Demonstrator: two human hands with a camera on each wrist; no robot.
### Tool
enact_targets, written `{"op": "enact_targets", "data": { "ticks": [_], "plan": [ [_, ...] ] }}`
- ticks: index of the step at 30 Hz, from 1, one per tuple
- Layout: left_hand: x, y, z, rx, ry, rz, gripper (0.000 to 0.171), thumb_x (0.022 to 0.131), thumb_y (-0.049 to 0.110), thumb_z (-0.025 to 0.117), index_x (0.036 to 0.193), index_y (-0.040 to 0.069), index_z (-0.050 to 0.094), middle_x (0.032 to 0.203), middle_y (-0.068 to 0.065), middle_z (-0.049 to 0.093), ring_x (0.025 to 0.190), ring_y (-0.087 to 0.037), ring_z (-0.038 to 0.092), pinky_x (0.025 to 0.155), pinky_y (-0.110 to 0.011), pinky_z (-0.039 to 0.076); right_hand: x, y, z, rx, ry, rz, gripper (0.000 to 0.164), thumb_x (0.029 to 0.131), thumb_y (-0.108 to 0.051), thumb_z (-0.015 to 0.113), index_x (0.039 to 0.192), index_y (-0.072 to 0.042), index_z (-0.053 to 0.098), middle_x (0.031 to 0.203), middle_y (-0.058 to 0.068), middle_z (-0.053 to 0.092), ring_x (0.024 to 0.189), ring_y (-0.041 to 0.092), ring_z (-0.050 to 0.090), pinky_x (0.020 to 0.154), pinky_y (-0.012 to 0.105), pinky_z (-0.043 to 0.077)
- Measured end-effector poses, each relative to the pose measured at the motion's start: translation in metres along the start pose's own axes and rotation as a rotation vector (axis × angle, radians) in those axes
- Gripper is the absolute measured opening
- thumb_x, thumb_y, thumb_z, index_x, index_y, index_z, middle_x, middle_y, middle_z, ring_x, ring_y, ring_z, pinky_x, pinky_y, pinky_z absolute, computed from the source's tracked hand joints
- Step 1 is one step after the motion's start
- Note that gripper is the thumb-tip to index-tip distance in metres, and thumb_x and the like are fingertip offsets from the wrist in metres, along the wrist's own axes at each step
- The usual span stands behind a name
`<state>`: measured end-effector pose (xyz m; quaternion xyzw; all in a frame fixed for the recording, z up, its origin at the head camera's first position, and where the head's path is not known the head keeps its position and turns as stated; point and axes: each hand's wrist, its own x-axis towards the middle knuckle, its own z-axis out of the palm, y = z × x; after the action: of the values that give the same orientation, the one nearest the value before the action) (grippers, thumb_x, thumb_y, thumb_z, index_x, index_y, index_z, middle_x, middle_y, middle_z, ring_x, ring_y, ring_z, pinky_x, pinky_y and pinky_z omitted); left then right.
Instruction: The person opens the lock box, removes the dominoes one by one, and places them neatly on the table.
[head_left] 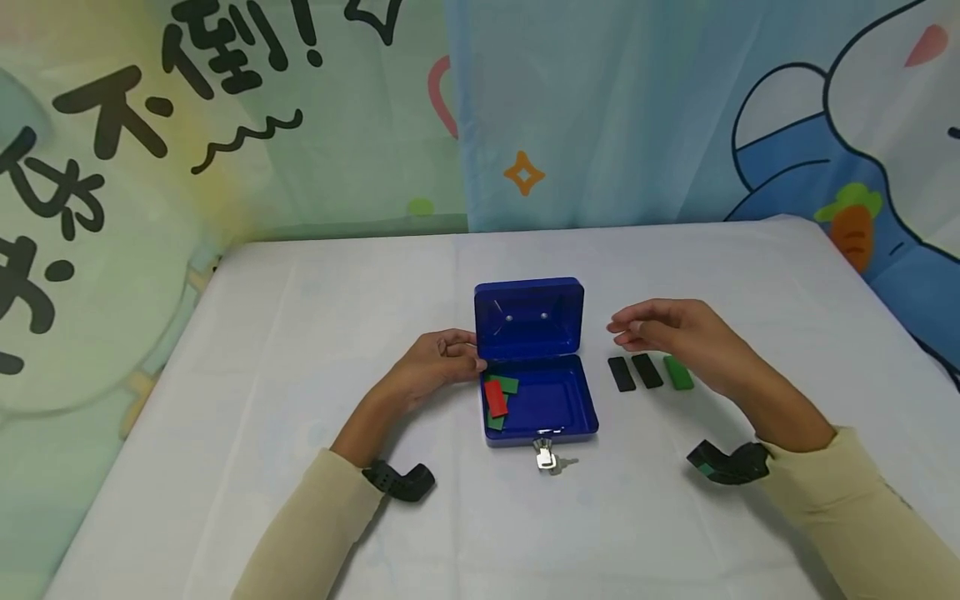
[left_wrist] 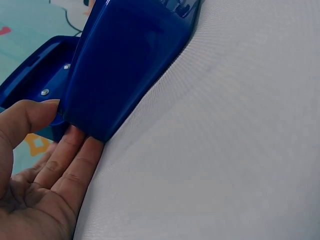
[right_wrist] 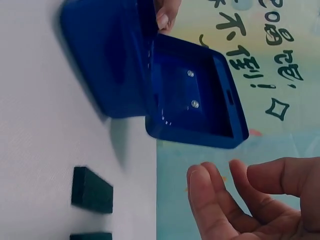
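Observation:
A blue metal cash box (head_left: 538,442) stands on the table with its lid (head_left: 528,317) raised. Inside it, on the left, lie a red block (head_left: 496,399) and green blocks (head_left: 510,384). My left hand (head_left: 431,367) holds the box's back left corner; in the left wrist view the thumb (left_wrist: 42,114) is at the rim and the fingers (left_wrist: 70,160) reach behind. To the right of the lid my right hand (head_left: 667,327) hovers with nothing in it, fingers loosely bent. Below it lie two black blocks (head_left: 621,374) and a green block (head_left: 678,372) in a row.
A silver lock with a key (head_left: 545,455) sits at the box's front edge. White cloth (head_left: 337,292) covers the table, and a printed curtain (head_left: 600,117) hangs behind it. Each wrist wears a black band (head_left: 731,463).

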<state>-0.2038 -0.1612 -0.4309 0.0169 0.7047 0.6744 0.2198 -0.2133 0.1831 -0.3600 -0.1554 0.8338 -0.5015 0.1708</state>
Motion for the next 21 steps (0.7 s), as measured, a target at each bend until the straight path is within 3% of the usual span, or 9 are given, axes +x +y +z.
{"op": "enact_targets", "data": {
  "ticks": [13,21],
  "plan": [
    [-0.001,-0.002,-0.003,-0.025,-0.010,0.017,0.047,0.086,0.006,0.073,0.128,0.000,0.053,0.105,-0.013,0.067,0.101,-0.023,0.062,0.090,-0.033,0.052,0.020,-0.013,0.033,0.217,-0.108,-0.017,0.031,0.102,-0.010,0.048,0.127,0.008,0.055,0.126,0.022,0.060,0.108,0.024,0.064,0.093,0.036,0.049],
    [-0.002,0.002,0.001,-0.040,-0.023,0.021,0.048,0.086,0.004,0.072,0.129,-0.003,0.052,0.109,-0.013,0.068,0.100,-0.021,0.063,0.089,-0.033,0.052,0.025,-0.015,0.044,0.252,-0.203,0.031,0.034,0.102,-0.011,0.049,0.127,0.011,0.053,0.121,0.023,0.063,0.103,0.027,0.066,0.091,0.038,0.051]
  ]
}}
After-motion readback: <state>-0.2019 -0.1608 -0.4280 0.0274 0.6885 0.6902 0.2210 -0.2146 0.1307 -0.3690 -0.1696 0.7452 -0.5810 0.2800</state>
